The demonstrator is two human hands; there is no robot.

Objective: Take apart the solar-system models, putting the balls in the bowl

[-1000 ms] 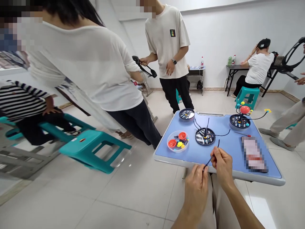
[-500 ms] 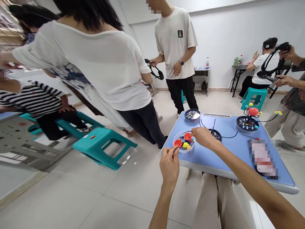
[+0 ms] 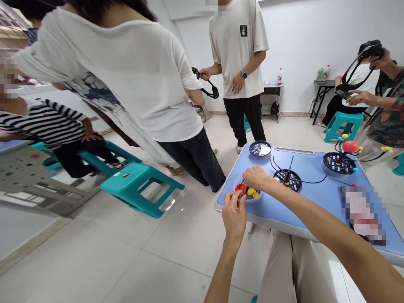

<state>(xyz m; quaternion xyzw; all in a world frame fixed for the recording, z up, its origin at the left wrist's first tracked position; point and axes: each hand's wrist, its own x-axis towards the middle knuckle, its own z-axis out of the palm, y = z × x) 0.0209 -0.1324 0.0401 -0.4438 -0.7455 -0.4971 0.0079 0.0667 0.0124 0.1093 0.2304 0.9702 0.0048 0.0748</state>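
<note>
With 12 o'clock pointing away from the wearer, the left forearm [image 3: 219, 269] rises from 6 o'clock to the left hand [image 3: 234, 213], whose wrist is nearly straight, back turned outward, fingers bent and thumb close to them. Its fingertips meet the red half-ball [image 3: 240, 187] at the 8 o'clock side of the clear round tub [image 3: 261, 195], where yellow balls [image 3: 251, 191] also lie. The right forearm [image 3: 318, 216] slants in from 4 o'clock, ending with the right hand [image 3: 256, 178] palm down over the tub's far rim, fingers curled under. A thin dark piece [image 3: 241, 182] shows between the hands; I cannot tell which, if either, grips it. On the blue surface [image 3: 311, 163], from the tub, a black base [image 3: 295, 185] with thin rods sits at 3 o'clock, a red-balled model [image 3: 349, 147] between 2 and 3, and a black disc [image 3: 260, 149] at 1.
</note>
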